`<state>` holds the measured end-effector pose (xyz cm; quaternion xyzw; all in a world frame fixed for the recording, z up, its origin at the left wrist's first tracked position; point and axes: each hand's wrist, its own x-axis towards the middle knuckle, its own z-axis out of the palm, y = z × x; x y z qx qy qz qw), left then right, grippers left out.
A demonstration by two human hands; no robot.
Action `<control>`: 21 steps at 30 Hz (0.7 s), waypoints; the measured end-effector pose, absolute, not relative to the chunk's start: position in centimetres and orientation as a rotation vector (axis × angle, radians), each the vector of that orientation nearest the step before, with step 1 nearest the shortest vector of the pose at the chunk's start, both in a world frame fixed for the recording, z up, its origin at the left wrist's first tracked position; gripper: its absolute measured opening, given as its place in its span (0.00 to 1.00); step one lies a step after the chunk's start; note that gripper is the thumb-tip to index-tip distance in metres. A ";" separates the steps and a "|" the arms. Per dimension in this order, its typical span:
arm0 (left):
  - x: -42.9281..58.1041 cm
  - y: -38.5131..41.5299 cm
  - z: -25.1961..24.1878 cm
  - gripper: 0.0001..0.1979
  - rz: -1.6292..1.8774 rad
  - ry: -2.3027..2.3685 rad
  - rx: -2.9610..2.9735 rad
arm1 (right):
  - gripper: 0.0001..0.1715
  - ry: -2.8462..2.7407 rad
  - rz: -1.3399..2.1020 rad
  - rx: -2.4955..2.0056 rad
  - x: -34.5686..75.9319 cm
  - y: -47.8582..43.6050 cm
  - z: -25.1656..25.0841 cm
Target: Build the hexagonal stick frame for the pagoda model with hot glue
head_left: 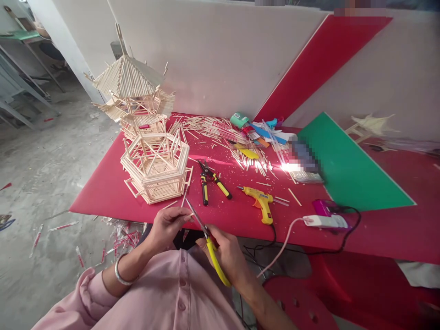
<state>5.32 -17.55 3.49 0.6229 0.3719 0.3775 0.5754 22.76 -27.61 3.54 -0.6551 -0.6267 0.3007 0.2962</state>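
Observation:
In the head view, my left hand [167,228] is closed in a pinch near the table's front edge. A short wooden stick [191,214] shows at its fingertips, right beside the scissor blades. My right hand [227,253] grips a pair of scissors with yellow handles [216,262], their blades pointing up and left. How far the blades are apart is hard to make out. Just beyond my hands stands a pagoda model built of wooden sticks [156,183], with a six-sided base and a pointed roof [134,79].
On the red table [113,183] lie cutting pliers [213,182], a yellow glue gun [263,204] and a pile of sticks [209,126]. A white power strip [325,222] with cables is at right, near a green board [350,169]. Wrappers [125,240] litter the floor.

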 end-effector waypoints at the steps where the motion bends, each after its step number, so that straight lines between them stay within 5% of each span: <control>1: 5.3 -17.5 3.6 0.13 0.873 0.852 1.455 | 0.19 -1.691 0.760 -1.759 22.9 -27.6 3.5; 21: 4.7 -16.4 3.1 0.15 0.793 0.811 1.700 | 0.27 -1.703 0.604 -1.965 23.2 -27.3 3.2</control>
